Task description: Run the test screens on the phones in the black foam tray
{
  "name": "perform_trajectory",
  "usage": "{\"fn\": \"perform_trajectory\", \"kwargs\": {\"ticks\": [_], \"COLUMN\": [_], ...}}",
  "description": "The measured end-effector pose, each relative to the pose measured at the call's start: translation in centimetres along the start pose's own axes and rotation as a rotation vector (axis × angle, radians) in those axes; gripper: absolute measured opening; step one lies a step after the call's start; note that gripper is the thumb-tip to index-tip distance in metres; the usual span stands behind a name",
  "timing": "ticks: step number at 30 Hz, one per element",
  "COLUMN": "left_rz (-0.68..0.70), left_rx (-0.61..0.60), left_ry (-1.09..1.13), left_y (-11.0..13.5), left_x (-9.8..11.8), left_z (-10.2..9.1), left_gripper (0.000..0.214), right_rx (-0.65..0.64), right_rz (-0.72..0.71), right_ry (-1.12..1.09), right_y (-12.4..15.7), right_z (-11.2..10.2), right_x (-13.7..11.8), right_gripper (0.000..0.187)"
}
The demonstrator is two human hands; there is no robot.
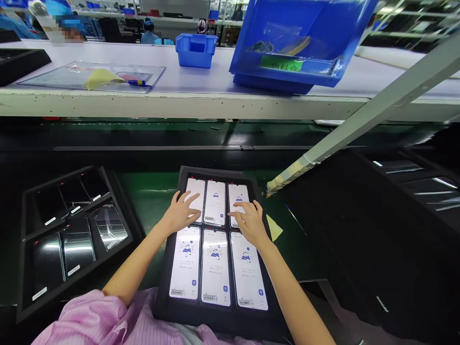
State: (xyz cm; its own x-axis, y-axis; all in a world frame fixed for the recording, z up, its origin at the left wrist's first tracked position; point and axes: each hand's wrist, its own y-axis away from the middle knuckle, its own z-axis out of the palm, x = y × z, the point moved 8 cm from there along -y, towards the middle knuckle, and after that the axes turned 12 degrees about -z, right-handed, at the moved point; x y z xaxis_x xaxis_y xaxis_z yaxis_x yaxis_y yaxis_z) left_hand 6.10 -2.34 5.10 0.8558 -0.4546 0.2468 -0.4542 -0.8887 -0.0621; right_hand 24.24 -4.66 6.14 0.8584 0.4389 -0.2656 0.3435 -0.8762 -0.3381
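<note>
The bare left hand (182,211) and right hand (250,223) spread loosely, gripping nothing, over white-screened rectangular phones (215,268). A black rectangular tray (219,322) holds them.

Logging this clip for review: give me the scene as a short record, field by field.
Left hand: open, over the middle tray's top-left phone
Right hand: open, over its top-right phone
Contact: cannot tell
Middle tray: black, six phones, all lit
Left tray: black, six phones, all dark
Shelf: small blue bin, large blue bin
</note>
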Motion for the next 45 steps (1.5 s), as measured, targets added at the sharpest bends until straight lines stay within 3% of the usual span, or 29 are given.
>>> {"fn": "perform_trajectory", "kwargs": {"ticks": [5,8,12,19,25,35,40,45], "left_rz": [-0.013,-0.039,-0.097,-0.148,-0.173,-0.33,-0.388,-0.449], "left_rx": [0.027,0.043,0.067,0.116,0.119,0.19,0.22,0.229], "left_ry": [0.006,0.02,0.026,0.08,0.097,0.103,0.075,0.066], "left_y": [0.0,0.1,0.1,0.2,0.3,0.6,0.7,1.6], "left_x": [-0.2,-0.5,-1.0,-1.5,-1.7,-3.0,-3.2,-3.6], "left_z": [-0.3,-0.5,-0.6,-0.8,-0.9,-1.1,-1.6,-1.8], "left_gripper": [0.032,0.032,0.033,0.035,0.034,0.036,0.037,0.038], "right_rx": [-0.117,-0.031,0.152,0.078,0.183,0.159,0.144,-0.026], "right_rz": [-0.097,-0.043,0.148,0.18,0.164,0.22,0.175,0.007], "right_ry": [0.075,0.119,0.168,0.215,0.273,0.263,0.184,0.069], "right_y": [0.0,0.6,3.1,4.8,4.6,4.8,3.1,-0.4], "right_z": [1.3,0.1,-2.3,-1.5,-2.6,-2.4,-2.1,-0.2], "right_x": [-1.2,-0.2,2.5,3.2,2.9,3.5,2.4,-1.7], "right_gripper": [0.048,0.048,0.049,0.047,0.046,0.045,0.047,0.048]}}
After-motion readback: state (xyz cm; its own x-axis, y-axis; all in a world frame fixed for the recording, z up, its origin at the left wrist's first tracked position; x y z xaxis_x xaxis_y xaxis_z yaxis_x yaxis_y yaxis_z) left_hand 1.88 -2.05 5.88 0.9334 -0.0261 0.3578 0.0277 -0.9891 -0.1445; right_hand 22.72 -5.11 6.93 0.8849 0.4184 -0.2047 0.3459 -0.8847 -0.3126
